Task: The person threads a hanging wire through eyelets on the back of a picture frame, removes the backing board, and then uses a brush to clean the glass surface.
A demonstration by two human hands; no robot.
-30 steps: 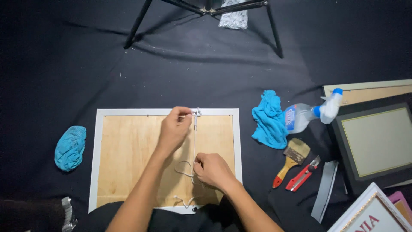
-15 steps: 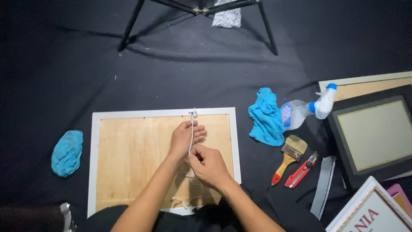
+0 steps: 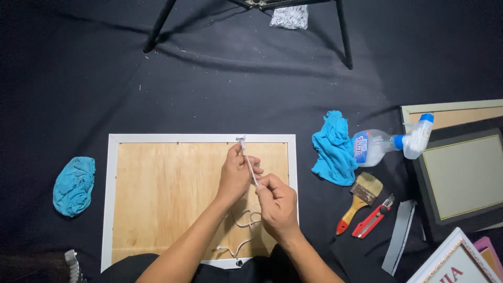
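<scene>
Looking from the left, I see a crumpled blue cloth (image 3: 74,185) on the black floor covering (image 3: 251,99), well apart from the white picture frame (image 3: 110,199), which lies face down with its plywood backing (image 3: 162,194) up. Over that backing my left hand (image 3: 234,175) pinches the white cord (image 3: 250,169) just below the hook (image 3: 241,140) at the frame's top edge. My right hand (image 3: 276,206) grips the same cord lower down, slack looping beneath. Further right lie a second blue cloth (image 3: 331,148), a spray bottle (image 3: 390,144), a paintbrush (image 3: 360,199), a red utility knife (image 3: 373,222) and a dark frame (image 3: 461,181).
</scene>
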